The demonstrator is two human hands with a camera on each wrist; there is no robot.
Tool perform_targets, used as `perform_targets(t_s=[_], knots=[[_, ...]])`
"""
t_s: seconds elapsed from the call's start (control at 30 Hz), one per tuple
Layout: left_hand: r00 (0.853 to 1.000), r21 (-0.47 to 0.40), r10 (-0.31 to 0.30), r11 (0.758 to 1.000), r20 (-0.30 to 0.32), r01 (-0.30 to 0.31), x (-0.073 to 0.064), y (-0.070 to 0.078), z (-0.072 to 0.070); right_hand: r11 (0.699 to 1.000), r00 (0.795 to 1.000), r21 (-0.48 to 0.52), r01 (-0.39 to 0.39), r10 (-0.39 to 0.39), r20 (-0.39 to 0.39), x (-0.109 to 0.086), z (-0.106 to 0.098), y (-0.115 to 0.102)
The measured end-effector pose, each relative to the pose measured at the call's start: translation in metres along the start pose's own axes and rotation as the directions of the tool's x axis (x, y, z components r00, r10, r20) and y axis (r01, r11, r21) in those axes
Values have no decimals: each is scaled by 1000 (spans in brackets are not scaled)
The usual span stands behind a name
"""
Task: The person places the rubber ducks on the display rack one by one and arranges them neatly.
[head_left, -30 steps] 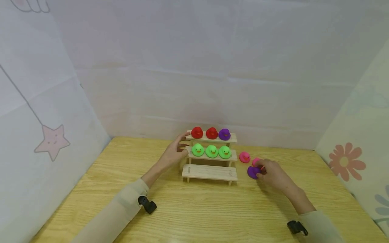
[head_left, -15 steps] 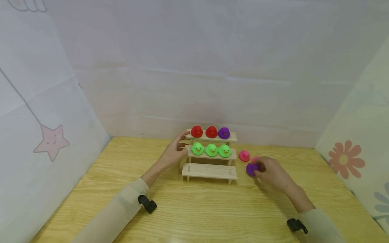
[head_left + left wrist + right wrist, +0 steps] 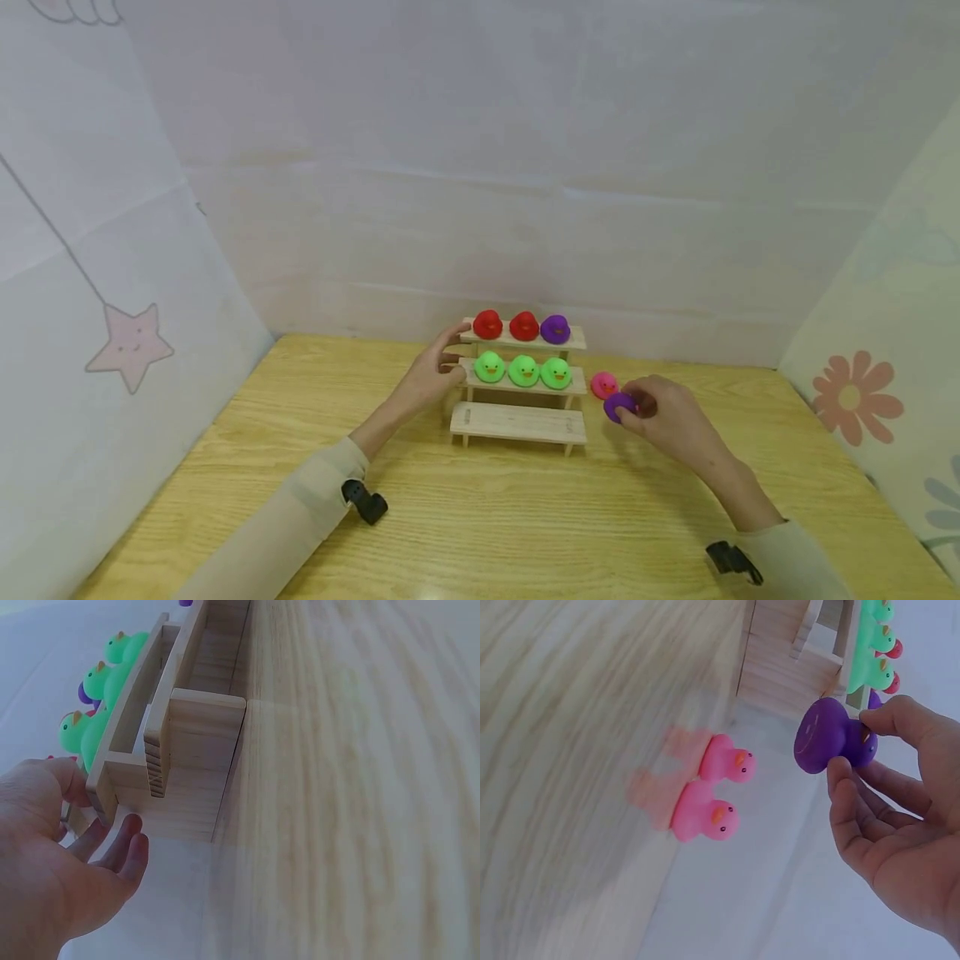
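My right hand [image 3: 678, 423] pinches a purple rubber duck [image 3: 821, 739] between thumb and fingers. That duck is raised off the table, its flat base turned toward the stand in the right wrist view. My left hand [image 3: 426, 379] holds the left end of a three-tier wooden stand [image 3: 517, 422], thumb at the middle tier and a finger up at the top one. Two red ducks [image 3: 524, 326] and another purple duck [image 3: 555, 330] sit on the top tier. Three green ducks [image 3: 523, 372] fill the middle tier. Nothing stands on the lowest tier.
Right of the stand, two pink ducks [image 3: 701, 816] sit side by side on the wood-grain table [image 3: 510, 525]; the head view shows one pink duck [image 3: 604, 385], with the other hidden behind my right hand. White fabric walls [image 3: 480, 208] enclose the back and sides.
The purple duck by my right hand has been lifted off the table and moved slightly left, toward the stand. My left hand stays in place at the stand.
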State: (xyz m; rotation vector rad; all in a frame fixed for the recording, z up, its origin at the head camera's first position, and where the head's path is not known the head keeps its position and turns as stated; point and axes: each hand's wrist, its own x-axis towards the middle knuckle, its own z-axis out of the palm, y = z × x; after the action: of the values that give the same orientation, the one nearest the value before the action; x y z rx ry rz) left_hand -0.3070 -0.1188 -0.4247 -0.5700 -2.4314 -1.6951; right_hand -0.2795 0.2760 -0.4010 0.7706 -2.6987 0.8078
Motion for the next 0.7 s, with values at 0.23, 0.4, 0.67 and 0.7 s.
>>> perform_targets(t_s=[0.23, 0.4, 0.67, 0.7], knots=[[1000, 5, 12, 1000, -29, -11, 1, -18, 0, 996, 991, 14, 93, -92, -93, 1, 0, -15], [999, 18, 11, 1000, -45, -11, 2, -18, 2, 984, 974, 33, 176, -169, -150, 4, 3, -28], [1000, 18, 11, 1000, -17, -11, 8, -8, 18, 958, 950, 54, 282, -271, -154, 4, 16, -42], [1000, 17, 12, 1000, -17, -12, 9, -9, 20, 957, 951, 63, 282, -271, -147, 4, 19, -44]])
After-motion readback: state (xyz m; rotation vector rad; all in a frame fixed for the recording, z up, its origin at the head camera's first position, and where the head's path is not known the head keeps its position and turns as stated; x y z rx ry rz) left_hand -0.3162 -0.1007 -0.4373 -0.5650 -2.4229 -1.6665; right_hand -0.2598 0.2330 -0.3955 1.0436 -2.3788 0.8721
